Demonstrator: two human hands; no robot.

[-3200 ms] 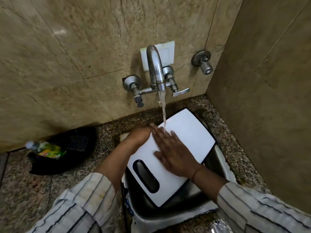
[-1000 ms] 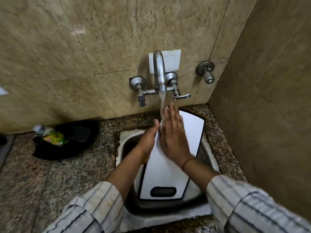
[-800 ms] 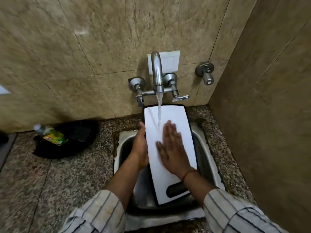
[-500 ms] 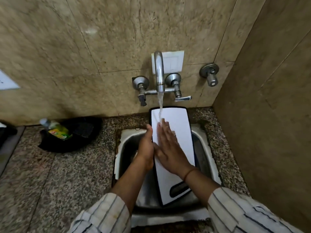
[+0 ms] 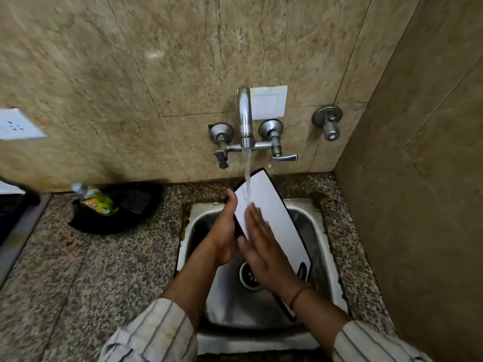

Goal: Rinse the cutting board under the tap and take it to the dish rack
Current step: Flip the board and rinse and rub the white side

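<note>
We see the cutting board (image 5: 274,218) held tilted over the sink (image 5: 326,259), white face up, far end raised under the tap (image 5: 245,118), near end with the handle slot low in the basin by the right sink wall. The water stream (image 5: 247,176) hits the board's upper left part. Our left hand (image 5: 226,231) is wrapped round the board's left edge, thumb up along it, fingers hidden behind. Our right hand (image 5: 264,252) lies flat on the white face, fingers spread and straight, pressing, not clasping.

Room: the side wall (image 5: 418,178) stands close on the right, just past the narrow counter strip. The back wall with tap handles sits right behind the board's top corner. The granite counter (image 5: 91,270) to the left is wide and open.

Around: a black bowl-like thing (image 5: 125,212) with a green bottle (image 5: 95,201) in it, well left of the sink. A spare valve (image 5: 328,124) is on the wall, right of the tap. The drain (image 5: 248,276) shows between the wrists.

Hidden: the board's lower corner behind the right forearm, a dark object cut off at the left frame edge. No dish rack in view.
</note>
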